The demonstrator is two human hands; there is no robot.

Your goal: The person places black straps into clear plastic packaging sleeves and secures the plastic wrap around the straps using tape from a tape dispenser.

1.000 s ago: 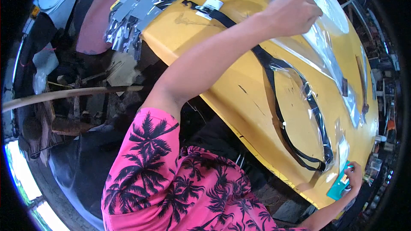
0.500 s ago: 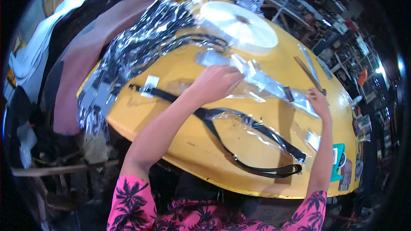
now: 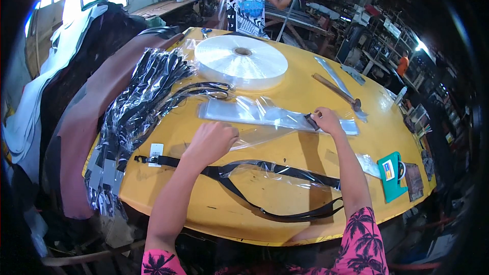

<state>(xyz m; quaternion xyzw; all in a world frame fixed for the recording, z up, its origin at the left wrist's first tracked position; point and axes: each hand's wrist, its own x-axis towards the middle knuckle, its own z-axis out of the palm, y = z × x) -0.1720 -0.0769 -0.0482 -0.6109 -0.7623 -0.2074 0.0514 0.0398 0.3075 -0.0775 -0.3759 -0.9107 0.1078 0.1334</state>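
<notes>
My left hand (image 3: 213, 141) is closed on the end of a clear plastic sleeve (image 3: 260, 133), which stretches right above the yellow table (image 3: 193, 219). My right hand (image 3: 325, 120) pinches at a small dark block (image 3: 311, 121), on top of a stack of clear sleeves (image 3: 244, 112). Nearer me lies a black strap (image 3: 285, 217) with a buckle and a white tag (image 3: 156, 155) at its left end. A clear sleeve partly covers the strap's upper branch.
A large roll of clear plastic (image 3: 239, 63) stands at the back. Wrapped black straps (image 3: 137, 102) pile up at left. A hammer (image 3: 336, 91) and a green tape dispenser (image 3: 392, 177) lie at right. Another person (image 3: 248, 5) stands behind the table.
The view has swung up and levelled. My left hand has moved from above the table to the sleeves; my right hand has left the green dispenser and reached the dark block.
</notes>
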